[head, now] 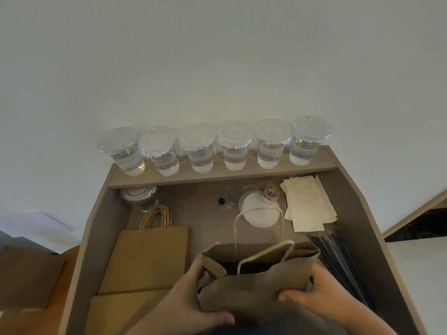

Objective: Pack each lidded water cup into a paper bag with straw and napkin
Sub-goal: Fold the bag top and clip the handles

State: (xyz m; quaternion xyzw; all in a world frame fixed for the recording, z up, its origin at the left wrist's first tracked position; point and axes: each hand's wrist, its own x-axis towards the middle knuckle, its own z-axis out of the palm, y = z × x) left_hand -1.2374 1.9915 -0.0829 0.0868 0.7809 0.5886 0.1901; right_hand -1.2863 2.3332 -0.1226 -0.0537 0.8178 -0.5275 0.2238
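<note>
Both hands, left (193, 296) and right (321, 290), are gripping the bag's (256, 286) sides at the desk's (208, 228) near edge, spreading its mouth; six cups (212, 148) are waiting along the rear ledge.

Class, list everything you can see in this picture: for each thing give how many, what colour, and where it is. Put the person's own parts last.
Lidded water cups: six, clear, in a row on the raised back shelf.
Extra lidded cup: one, clear, lower surface, back left, under the shelf.
Flat paper bags: a stack, brown, left side; exact count unclear.
Open paper bag: one, brown, front centre, held upright.
Napkins: a pile, off-white, back right.
Straws: a bundle, dark, along the right edge.
Paper clips: a small clear tub, multicoloured, beside the napkins.
Round paper discs: a few, white, back centre.
Desk: one, grey-brown.
Left hand: grip on the bag's left side.
Right hand: grip on the bag's right side.
</note>
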